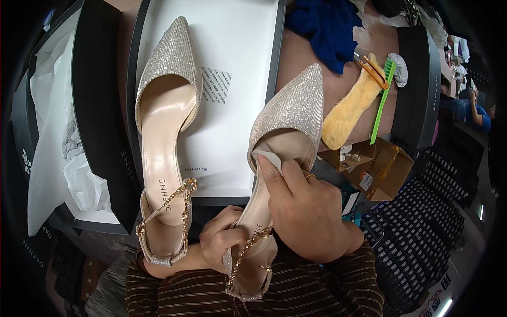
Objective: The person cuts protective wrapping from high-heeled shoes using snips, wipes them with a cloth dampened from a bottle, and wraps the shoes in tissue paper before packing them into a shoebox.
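A glittery, pointed-toe shoe (293, 103) with a beige insole and gold chain ankle strap is in front of me. My left hand (217, 240) is closed round its rear part, below the strap end. My right hand (311, 216), wearing a ring, pinches a small white wad (270, 157) between thumb and fingers. That wad touches the shoe's inside, just behind the toe cap. To the left, the matching shoe (171, 58) lies over an open white-lined box, its heel end overlapping my left forearm. Both soles are hidden.
Beneath the shoes is the black-rimmed box (237, 47). Another black box (100, 105) with white tissue paper (53, 105) stands left. On the right are a yellow fluffy pad (346, 113), a green brush (384, 100), orange-handled scissors (372, 71), blue cloth (322, 31) and a cardboard carton (383, 171).
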A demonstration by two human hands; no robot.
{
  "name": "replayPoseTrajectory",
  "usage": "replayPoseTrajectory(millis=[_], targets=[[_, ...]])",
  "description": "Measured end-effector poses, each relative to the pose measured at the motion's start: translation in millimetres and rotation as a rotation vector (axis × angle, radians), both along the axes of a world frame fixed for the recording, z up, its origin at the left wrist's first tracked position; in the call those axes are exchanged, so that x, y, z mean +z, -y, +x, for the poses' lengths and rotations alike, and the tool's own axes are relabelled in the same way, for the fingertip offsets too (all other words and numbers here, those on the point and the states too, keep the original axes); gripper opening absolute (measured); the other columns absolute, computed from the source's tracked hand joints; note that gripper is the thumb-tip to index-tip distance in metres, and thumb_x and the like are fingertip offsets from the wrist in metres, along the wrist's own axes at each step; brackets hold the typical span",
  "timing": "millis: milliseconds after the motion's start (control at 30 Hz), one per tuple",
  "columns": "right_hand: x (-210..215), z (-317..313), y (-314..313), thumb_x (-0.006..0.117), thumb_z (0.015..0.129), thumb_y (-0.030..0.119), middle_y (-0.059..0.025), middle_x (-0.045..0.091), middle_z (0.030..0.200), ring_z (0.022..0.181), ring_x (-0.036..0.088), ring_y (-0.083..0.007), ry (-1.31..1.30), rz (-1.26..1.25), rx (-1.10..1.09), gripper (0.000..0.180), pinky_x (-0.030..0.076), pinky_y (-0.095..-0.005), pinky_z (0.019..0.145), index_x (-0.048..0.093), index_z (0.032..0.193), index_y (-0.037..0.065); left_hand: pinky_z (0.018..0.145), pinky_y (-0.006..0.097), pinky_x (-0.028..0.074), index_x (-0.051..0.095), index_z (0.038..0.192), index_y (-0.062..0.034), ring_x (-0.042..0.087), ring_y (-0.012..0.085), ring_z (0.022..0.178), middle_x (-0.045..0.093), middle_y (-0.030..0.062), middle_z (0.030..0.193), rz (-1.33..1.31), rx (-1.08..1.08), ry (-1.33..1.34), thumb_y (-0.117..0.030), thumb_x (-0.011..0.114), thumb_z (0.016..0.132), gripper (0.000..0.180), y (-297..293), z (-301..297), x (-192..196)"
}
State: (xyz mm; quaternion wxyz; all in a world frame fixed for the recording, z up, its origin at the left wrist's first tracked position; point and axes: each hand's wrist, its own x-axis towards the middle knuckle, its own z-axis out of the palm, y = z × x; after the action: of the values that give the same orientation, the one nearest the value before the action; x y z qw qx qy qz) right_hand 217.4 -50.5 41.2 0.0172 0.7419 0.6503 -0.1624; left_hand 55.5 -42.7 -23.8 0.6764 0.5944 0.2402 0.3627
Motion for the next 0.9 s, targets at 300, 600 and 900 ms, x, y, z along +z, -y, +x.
replayPoseTrajectory(millis=[300, 600, 900], targets=[[1.8, 1.6, -0.9, 0.063, 0.068, 0.004, -0.0046, 0.045, 0.078, 0.045, 0.038, -0.0129, -0.009, 0.004, -0.001, 0.046, 0.034, -0.0244, 0.039, 0.062, 0.114, 0.002, 0.051, 0.03, 0.043, 0.048, 0.078, -0.0051, 0.051, 0.0226, 0.062, 0.054, 0.0115, 0.075, -0.058, -0.046, -0.043, 0.0, 0.079, 0.058, 0.037, 1.3, -9.2, 0.7], [0.1, 0.1, 0.1, 0.064, 0.068, 0.003, -0.0046, 0.045, 0.078, 0.046, 0.038, -0.0126, 0.007, 0.022, 0.005, 0.045, 0.034, -0.0239, 0.04, 0.062, 0.113, 0.002, 0.045, 0.027, 0.039, 0.048, 0.082, -0.0045, 0.048, 0.0185, 0.055, 0.053, 0.0088, 0.068, -0.024, 0.11, -0.026, 0.001, 0.075, 0.062, 0.034, 6.8, 3.8, 1.4], [0.1, -1.1, 1.0, 0.064, 0.068, 0.004, -0.0051, 0.045, 0.078, 0.046, 0.038, -0.0128, 0.022, 0.032, 0.008, 0.045, 0.033, -0.0237, 0.04, 0.062, 0.113, 0.001, 0.044, 0.026, 0.037, 0.048, 0.079, -0.0051, 0.045, 0.0168, 0.054, 0.052, 0.0085, 0.066, -0.062, 0.191, -0.04, 0.001, 0.075, 0.063, 0.032, 10.6, 10.6, 7.2]])
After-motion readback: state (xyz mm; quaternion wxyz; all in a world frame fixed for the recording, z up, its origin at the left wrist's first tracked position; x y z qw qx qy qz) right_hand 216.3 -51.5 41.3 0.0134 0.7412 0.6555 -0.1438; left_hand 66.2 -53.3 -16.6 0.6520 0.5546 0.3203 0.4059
